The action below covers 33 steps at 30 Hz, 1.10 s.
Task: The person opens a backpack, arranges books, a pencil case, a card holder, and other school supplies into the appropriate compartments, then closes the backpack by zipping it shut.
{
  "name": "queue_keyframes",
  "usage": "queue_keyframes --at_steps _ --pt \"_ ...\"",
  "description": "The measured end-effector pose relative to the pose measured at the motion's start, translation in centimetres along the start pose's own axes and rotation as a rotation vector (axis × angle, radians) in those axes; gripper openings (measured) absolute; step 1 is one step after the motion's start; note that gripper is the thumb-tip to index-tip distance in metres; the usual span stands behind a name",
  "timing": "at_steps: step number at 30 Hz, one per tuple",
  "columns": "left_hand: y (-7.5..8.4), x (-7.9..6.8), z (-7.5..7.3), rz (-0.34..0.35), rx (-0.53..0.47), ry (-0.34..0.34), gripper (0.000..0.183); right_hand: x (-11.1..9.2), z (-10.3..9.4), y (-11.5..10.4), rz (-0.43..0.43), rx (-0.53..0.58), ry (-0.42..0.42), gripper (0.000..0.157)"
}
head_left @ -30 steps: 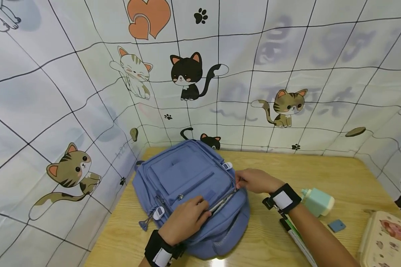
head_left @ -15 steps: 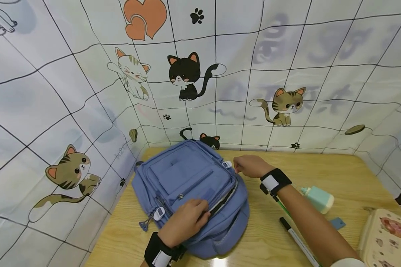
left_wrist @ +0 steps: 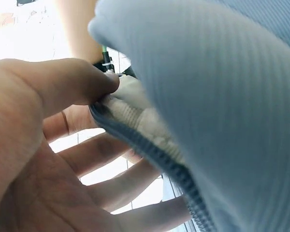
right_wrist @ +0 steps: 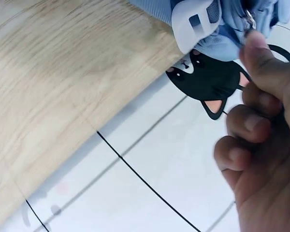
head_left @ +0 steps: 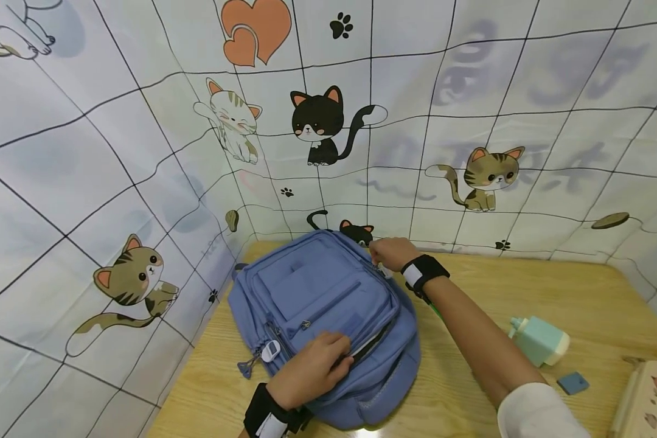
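Observation:
A blue backpack lies on the wooden table, front pockets up. My left hand is at its near right edge; in the left wrist view the thumb and index finger pinch the toothed zipper edge of a gaping opening, with whitish fabric inside. At the far right side my right hand pinches a small metal zipper pull between thumb and index finger, other fingers curled. A white buckle sits beside that pull. Another white buckle and a blue tassel hang at the bag's left.
To the right on the table stand a mint-green bottle, lying on its side, and a small blue square. A cream case with printed pictures is at the right edge. Cat-printed cloth rises behind and left.
My right hand has moved up and away along the bag's right edge, from the near corner to beyond the buckle, and the zipped opening runs longer. My left hand keeps its place.

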<state>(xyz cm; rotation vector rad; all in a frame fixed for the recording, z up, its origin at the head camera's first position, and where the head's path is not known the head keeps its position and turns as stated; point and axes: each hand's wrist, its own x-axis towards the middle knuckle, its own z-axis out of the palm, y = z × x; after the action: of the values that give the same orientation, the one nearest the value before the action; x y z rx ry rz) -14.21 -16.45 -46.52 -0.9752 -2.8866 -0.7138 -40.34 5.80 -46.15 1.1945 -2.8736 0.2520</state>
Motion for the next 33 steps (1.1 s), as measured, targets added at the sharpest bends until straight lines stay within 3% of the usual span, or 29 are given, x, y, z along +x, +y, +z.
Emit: queue_keyframes --at_steps 10,15,19,21,24,26,30,33 --pt "0.1 0.3 0.4 0.042 -0.05 -0.028 0.027 1.2 1.9 0.3 0.027 -0.099 0.222 0.007" --pt "0.3 0.6 0.6 0.054 -0.037 -0.033 0.025 1.2 2.2 0.5 0.038 -0.176 0.27 0.011" --pt "0.1 0.1 0.7 0.003 -0.016 -0.042 0.008 0.4 0.9 0.2 0.057 -0.134 0.25 0.024" --pt "-0.1 -0.4 0.9 -0.013 0.024 -0.018 0.009 -0.5 -0.8 -0.1 0.074 -0.078 0.245 0.035" --pt "-0.4 -1.2 1.1 -0.03 0.099 0.024 0.018 -2.9 -3.9 -0.5 0.108 0.006 0.231 0.052" --pt "-0.4 -1.6 1.0 -0.054 0.123 0.032 0.021 -5.6 -6.2 -0.5 0.132 0.037 0.209 0.057" --pt "-0.1 -1.8 0.8 -0.138 0.081 -0.013 0.027 -13.1 -9.7 0.4 0.205 0.057 0.182 0.062" --pt "0.0 -1.8 0.9 -0.161 0.053 -0.032 0.028 -19.6 -10.3 2.2 0.329 0.052 0.214 0.06"
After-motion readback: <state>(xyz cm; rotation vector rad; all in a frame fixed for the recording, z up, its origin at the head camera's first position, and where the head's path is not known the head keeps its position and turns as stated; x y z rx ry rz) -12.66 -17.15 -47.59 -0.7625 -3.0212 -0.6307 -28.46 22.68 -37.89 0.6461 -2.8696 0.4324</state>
